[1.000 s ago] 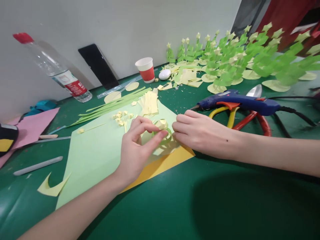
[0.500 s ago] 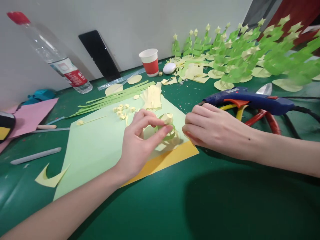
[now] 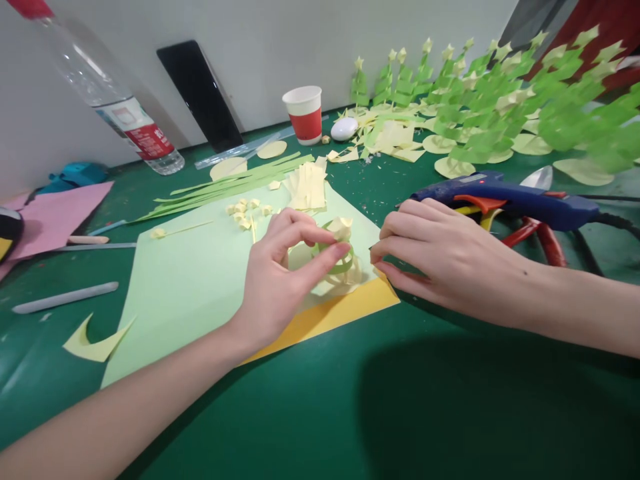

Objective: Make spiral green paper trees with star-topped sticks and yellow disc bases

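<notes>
My left hand pinches a small paper tree made of green loops with a pale yellow star on top. The tree stands on a light green sheet that lies over a yellow sheet. My right hand hovers just right of the tree with its fingers curled and apart, holding nothing. Close behind that hand lies a blue glue gun.
Green paper strips, yellow strips and small yellow stars lie behind the sheet. Several finished paper trees stand at the back right. A water bottle, red cup, dark phone and red-handled scissors are also on the green table.
My right hand has drawn away from the tree to the right, towards the glue gun. The left hand keeps its pinch on the tree. The view has shifted slightly.
</notes>
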Demonstrator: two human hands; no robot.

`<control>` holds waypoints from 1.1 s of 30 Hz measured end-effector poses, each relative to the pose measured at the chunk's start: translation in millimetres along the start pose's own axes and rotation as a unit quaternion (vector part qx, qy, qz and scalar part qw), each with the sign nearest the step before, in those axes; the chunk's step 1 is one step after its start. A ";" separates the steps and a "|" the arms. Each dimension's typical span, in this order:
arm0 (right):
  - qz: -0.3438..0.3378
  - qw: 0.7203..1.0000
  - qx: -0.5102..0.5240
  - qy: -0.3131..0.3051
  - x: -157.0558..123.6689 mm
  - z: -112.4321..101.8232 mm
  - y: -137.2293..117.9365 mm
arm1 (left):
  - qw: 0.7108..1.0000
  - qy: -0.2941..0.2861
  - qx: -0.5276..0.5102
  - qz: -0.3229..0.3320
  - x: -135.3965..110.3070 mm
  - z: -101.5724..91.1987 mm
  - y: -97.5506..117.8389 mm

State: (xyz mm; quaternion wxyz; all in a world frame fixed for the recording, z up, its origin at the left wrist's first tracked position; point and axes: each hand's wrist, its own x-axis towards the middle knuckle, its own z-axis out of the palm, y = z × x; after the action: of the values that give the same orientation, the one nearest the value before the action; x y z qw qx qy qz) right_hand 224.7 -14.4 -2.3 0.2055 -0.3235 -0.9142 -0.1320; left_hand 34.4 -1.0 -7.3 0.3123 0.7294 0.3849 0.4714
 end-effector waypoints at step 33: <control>0.118 0.987 0.107 0.030 -6.7 12.4 -12.8 | 1.000 -0.010 -0.005 -0.008 0.8 -0.6 2.1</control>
State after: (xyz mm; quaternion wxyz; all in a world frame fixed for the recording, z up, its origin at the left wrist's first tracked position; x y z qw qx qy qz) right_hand 217.6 -23.1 -17.7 0.2800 -0.4013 -0.8719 -0.0181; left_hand 34.6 -1.3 -5.0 0.3234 0.7293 0.3851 0.4639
